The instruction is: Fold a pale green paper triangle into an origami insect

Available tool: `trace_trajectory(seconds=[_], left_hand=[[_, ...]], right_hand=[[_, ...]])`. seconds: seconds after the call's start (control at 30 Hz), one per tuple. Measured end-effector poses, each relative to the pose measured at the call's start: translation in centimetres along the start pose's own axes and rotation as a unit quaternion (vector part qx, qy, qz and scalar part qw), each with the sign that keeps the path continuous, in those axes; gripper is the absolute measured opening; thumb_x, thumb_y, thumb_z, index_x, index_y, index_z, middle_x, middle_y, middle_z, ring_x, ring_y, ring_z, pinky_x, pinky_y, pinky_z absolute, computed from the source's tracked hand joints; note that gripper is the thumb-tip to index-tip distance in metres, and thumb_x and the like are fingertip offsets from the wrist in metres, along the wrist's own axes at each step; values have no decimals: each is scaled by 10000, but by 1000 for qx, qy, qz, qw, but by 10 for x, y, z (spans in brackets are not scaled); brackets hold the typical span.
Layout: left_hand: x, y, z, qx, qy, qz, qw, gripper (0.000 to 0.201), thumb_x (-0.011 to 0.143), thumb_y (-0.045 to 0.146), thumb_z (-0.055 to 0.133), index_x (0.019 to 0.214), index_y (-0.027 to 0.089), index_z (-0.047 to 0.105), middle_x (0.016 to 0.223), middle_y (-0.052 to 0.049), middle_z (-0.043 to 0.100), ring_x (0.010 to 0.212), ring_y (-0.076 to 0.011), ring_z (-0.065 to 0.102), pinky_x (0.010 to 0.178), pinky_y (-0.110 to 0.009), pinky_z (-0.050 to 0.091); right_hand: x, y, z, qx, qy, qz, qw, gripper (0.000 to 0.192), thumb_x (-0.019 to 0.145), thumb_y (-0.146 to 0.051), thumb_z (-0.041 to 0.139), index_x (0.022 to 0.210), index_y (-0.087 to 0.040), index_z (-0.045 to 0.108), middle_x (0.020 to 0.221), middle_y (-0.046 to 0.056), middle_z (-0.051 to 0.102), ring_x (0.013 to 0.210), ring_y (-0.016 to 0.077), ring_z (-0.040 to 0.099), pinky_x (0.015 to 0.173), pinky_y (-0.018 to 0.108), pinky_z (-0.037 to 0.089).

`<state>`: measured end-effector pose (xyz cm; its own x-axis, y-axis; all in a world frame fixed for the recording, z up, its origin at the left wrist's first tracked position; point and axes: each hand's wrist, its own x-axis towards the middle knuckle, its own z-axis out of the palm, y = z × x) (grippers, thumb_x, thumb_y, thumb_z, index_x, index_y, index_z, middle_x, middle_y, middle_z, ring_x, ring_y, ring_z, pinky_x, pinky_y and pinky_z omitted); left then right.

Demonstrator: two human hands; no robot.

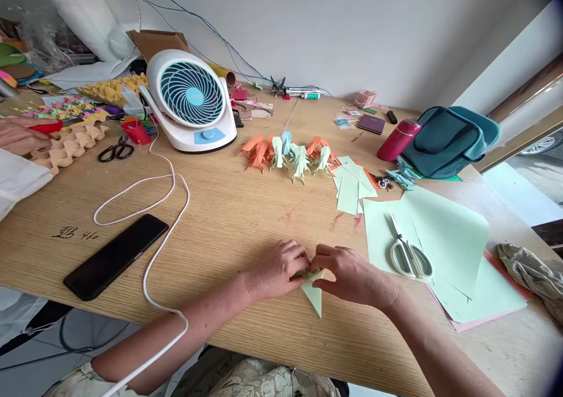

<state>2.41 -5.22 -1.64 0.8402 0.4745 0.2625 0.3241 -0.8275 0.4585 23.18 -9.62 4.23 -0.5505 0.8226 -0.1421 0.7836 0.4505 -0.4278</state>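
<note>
At lower centre, the left hand and right hand, fingers curled, pinch a part-folded green paper; folded figures stand above centre, flat slips unfolded right of centre.

We see a wood-grained table set against a plain, pale wall. To the right, daylight shows at an opening edged by a brown frame; at lower left, we note a pale tiled floor.
</note>
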Motion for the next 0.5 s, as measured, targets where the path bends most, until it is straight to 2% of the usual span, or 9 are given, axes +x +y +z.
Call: trace_trajectory(seconds=[0.1, 0.27, 0.5], left_hand=[[2, 1, -1, -17, 6, -24, 1000, 164, 835, 279, 730, 961, 193, 668, 962, -31, 629, 923, -195, 535, 846, -341, 382], [3, 2, -3, -38, 4, -56, 998, 222, 808, 358, 766, 944, 207, 677, 957, -22, 622, 944, -201, 535, 859, -350, 368], [6, 3, -6, -44, -15, -81, 996, 232, 781, 345, 794, 960, 228, 704, 951, -18, 625, 944, -200, 537, 869, -351, 354]], right_hand=[[11, 3, -11, -57, -47, 8, 997, 172, 773, -342, 784, 898, -239, 725, 969, 25, 632, 808, 189, 614, 726, 327, 442], [25, 10, -24, -72, -99, -11, 992, 135, 753, -315, 794, 851, -234, 750, 1052, 59, 631, 953, 232, 583, 801, 368, 449], [18, 20, -27, -65, -112, 0, 992, 168, 745, -323, 807, 875, -229, 756, 1121, 80, 613, 1048, 265, 546, 845, 396, 448]])
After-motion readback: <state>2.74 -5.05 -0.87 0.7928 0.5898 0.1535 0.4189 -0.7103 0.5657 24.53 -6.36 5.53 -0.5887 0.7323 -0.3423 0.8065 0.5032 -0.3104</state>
